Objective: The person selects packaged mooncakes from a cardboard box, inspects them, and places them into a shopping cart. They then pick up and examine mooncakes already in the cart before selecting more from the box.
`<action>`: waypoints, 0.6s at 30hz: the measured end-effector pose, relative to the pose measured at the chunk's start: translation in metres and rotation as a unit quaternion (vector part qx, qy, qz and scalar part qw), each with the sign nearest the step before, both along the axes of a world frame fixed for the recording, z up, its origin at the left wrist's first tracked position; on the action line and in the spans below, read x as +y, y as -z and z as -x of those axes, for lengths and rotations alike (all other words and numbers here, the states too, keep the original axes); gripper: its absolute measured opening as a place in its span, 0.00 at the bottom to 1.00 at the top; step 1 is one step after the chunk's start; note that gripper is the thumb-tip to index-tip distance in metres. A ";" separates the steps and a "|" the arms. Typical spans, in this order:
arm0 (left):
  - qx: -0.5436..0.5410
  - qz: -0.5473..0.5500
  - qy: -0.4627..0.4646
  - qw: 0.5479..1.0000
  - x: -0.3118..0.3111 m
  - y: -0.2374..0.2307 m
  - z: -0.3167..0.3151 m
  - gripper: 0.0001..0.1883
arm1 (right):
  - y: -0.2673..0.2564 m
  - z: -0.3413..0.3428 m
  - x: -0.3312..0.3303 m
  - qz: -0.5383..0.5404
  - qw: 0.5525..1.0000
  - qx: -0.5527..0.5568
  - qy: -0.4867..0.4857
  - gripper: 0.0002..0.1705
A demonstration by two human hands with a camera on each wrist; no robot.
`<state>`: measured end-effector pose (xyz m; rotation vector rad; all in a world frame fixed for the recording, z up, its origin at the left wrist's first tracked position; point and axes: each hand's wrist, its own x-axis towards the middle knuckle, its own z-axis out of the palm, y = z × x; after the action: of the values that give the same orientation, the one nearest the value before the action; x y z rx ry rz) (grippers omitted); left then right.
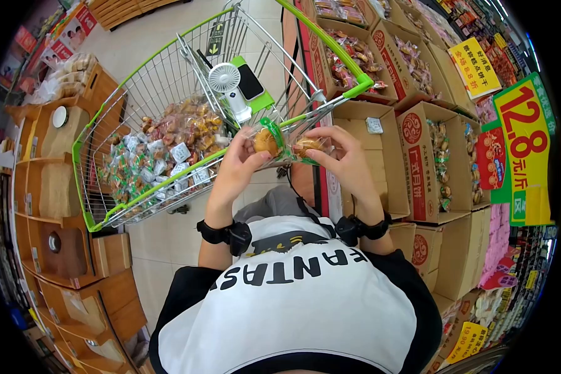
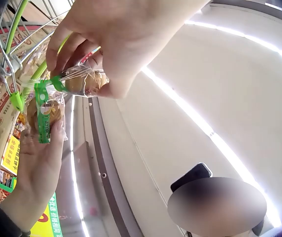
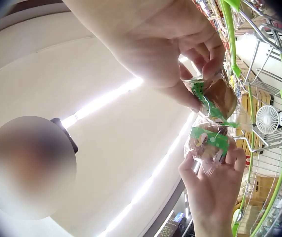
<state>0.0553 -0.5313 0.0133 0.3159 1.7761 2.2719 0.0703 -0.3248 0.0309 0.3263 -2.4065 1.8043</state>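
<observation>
My left hand [image 1: 235, 167] pinches a round golden mooncake [image 1: 266, 143] in a clear and green wrapper, thumb on the near side. A second wrapped mooncake [image 1: 308, 146] is held between the thumb and fingers of my right hand [image 1: 346, 154]. Both are side by side in front of my chest, by the cart's green rail. In the left wrist view, the green-printed end of the left mooncake [image 2: 85, 84] overlaps the wrapper of the right mooncake [image 2: 52, 116]. The right wrist view shows them close together too, the right mooncake [image 3: 221, 96] above the left one [image 3: 207, 141].
A shopping cart [image 1: 132, 80] stands ahead, with bags of wrapped snacks [image 1: 190, 128], a white handheld fan [image 1: 225, 80] and a phone [image 1: 250, 82]. Cardboard boxes [image 1: 421, 162] of packaged mooncakes line the right. Wooden shelves [image 1: 62, 187] stand on the left.
</observation>
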 end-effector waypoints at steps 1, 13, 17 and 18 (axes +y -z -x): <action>0.016 0.003 -0.012 1.000 0.000 0.005 0.001 0.18 | 0.002 0.000 0.000 0.001 1.000 0.000 0.001 0.12; -0.069 -0.089 -0.056 0.992 -0.001 0.012 0.002 0.12 | 0.006 0.003 -0.001 0.127 0.989 -0.073 -0.003 0.11; -0.079 -0.073 -0.065 0.992 -0.004 0.022 0.002 0.11 | 0.002 0.001 -0.005 0.143 0.986 -0.080 0.014 0.11; -0.080 -0.076 -0.051 0.993 -0.005 0.021 0.002 0.11 | -0.003 -0.002 -0.007 0.204 0.967 -0.152 0.009 0.12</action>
<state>0.0536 -0.5364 -0.0077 0.0695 1.5785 2.4330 0.0718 -0.3320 0.0341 -0.0177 -2.1104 2.4253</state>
